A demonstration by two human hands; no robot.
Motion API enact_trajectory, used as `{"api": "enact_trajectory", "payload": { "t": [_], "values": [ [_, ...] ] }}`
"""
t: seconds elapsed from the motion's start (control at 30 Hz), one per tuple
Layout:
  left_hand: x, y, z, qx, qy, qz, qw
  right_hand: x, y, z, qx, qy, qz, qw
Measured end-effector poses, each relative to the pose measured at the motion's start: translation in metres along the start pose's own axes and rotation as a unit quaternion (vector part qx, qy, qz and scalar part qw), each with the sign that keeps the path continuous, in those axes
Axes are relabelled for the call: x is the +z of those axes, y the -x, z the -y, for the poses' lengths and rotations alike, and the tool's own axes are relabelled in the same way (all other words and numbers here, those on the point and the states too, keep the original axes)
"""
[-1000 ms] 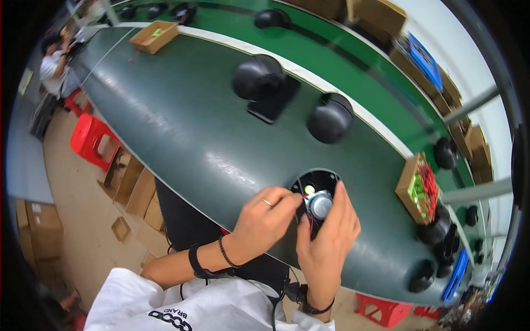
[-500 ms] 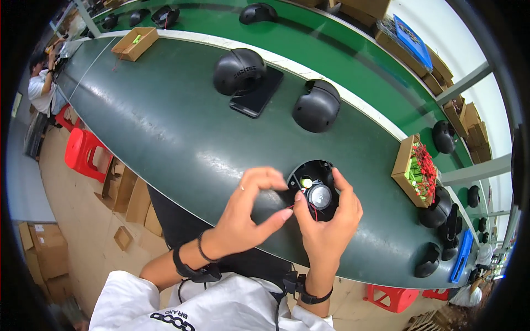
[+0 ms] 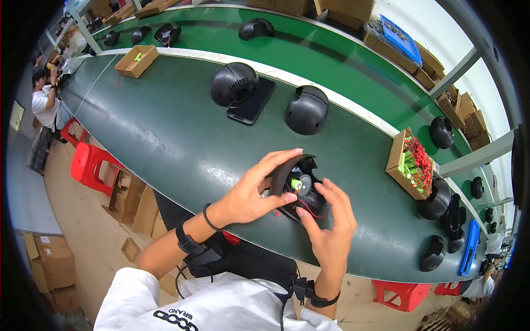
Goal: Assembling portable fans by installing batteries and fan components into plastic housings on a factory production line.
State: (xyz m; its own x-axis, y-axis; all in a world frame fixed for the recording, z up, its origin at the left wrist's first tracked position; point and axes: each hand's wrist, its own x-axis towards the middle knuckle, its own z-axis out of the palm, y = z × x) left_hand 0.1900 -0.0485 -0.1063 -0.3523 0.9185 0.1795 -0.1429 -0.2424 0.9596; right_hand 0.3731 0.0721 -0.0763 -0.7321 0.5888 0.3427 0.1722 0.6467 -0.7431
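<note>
A black rounded shell [image 3: 280, 179] is tilted over the table with its hollow side showing. Inside it are a green battery [image 3: 296, 185], a round silver-grey part [image 3: 304, 186] and thin red wires [image 3: 312, 210]. My left hand [image 3: 256, 190] grips the shell's left side, fingers along its outer rim and thumb across the lower edge beside the battery. My right hand [image 3: 331, 218] is bent around the right side, its thumb by the red wires at the near edge and its index finger at the right rim. The fingertips behind the shell are hidden.
Beyond the shell, two black shells [image 3: 307, 110] and a dark phone [image 3: 251, 103] lie on the green table [image 3: 182, 127]. At right are a cardboard box [image 3: 395, 160] of red-wired green batteries, more shells and a blue tray [image 3: 470, 248]. A green conveyor [image 3: 331, 60] runs behind.
My left hand has closed on the shell's left side. The shell has tipped up and shifted slightly left, and my right hand's fingers have moved lower along its right side.
</note>
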Motion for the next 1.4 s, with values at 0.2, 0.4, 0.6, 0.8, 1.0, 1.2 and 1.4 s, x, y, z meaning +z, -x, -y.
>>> {"api": "enact_trajectory", "payload": {
  "t": [0.2, 0.4, 0.6, 0.8, 1.0, 1.2, 1.4],
  "values": [
    [0.005, 0.012, -0.004, 0.150, -0.230, -0.087, 0.958, 0.000, 0.005, 0.014, -0.006, -0.007, -0.023, 1.000],
    [-0.001, 0.019, -0.014, 0.185, -0.342, -0.062, 0.919, -0.006, 0.004, 0.020, 0.033, -0.055, -0.045, 0.997],
    [0.010, 0.020, -0.007, 0.250, -0.348, -0.136, 0.893, 0.015, 0.012, 0.009, 0.150, -0.153, -0.047, 0.976],
    [0.013, 0.025, 0.004, 0.298, -0.390, -0.168, 0.855, 0.033, 0.013, 0.019, 0.179, -0.244, -0.077, 0.950],
    [0.042, 0.021, 0.002, 0.223, -0.203, -0.367, 0.880, 0.064, 0.020, 0.049, 0.083, -0.087, -0.158, 0.980],
    [0.031, 0.027, -0.014, 0.042, 0.135, -0.386, 0.912, 0.077, 0.024, 0.055, -0.105, 0.033, -0.008, 0.994],
    [0.012, 0.022, -0.015, 0.060, 0.076, -0.381, 0.919, 0.066, 0.010, 0.055, -0.130, -0.028, 0.194, 0.972]
  ]
}}
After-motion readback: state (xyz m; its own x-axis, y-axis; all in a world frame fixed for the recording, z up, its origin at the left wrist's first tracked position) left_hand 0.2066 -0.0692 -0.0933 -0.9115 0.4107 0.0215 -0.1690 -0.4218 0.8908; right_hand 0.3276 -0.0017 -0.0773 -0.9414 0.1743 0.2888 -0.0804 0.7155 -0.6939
